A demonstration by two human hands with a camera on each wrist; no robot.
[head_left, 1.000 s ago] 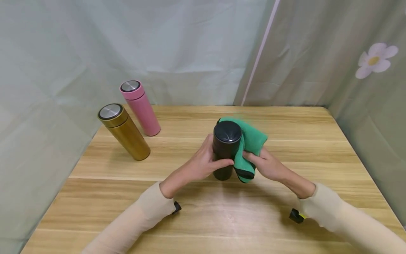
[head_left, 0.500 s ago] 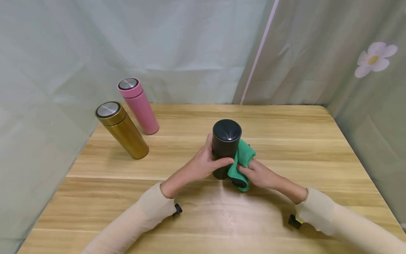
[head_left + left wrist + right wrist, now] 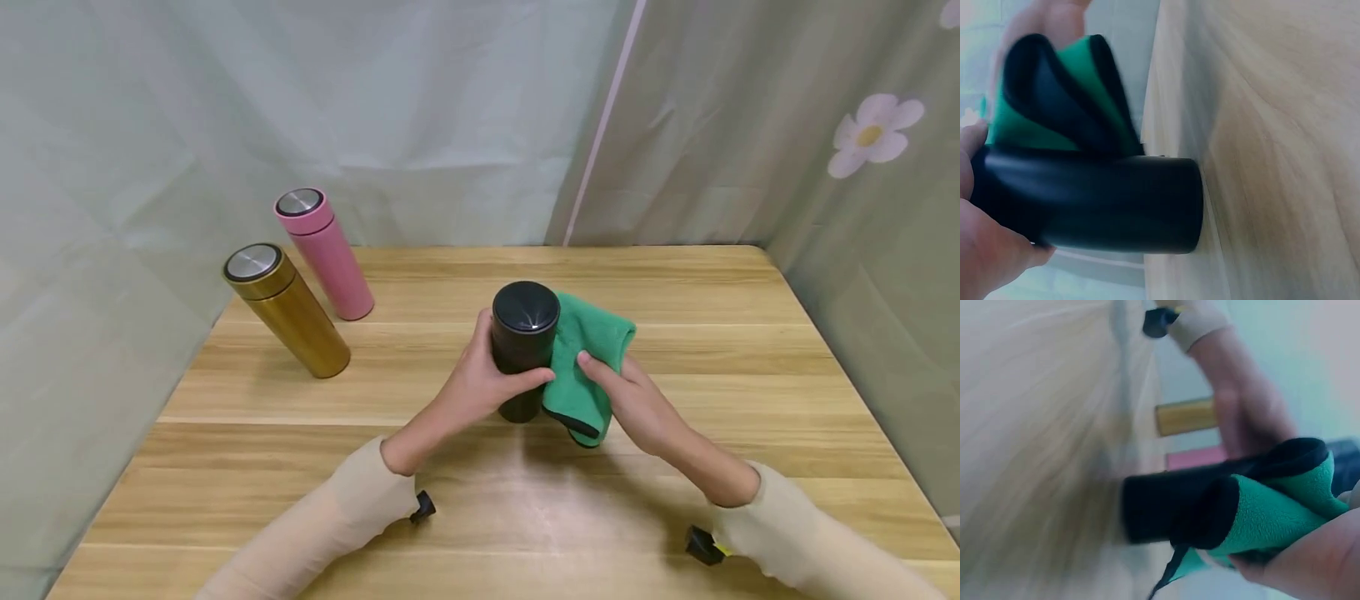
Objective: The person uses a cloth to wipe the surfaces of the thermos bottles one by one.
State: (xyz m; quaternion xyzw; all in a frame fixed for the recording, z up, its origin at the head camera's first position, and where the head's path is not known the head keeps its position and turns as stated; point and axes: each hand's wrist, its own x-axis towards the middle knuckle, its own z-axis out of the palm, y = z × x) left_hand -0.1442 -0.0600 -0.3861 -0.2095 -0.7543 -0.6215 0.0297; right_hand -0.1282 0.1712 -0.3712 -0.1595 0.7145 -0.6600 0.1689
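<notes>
A black thermos bottle (image 3: 525,346) stands near the middle of the wooden table, and my left hand (image 3: 480,375) grips it round its side, thumb across the front. My right hand (image 3: 637,400) pinches a folded green cloth (image 3: 588,358) with a black edge, thumb on top. The cloth lies against the bottle's right side. In the left wrist view the cloth (image 3: 1072,94) touches the bottle's wall (image 3: 1116,203). The right wrist view shows the cloth (image 3: 1279,515) in front of the bottle (image 3: 1147,506), covering part of it.
A gold thermos bottle (image 3: 292,317) and a pink thermos bottle (image 3: 330,258) stand upright at the table's back left. Pale curtains (image 3: 420,125) hang behind and beside the wooden table (image 3: 225,475).
The right hand has carried the cloth down the bottle's right side, then back up and outward, where it now spreads wider. The left hand keeps its grip on the bottle.
</notes>
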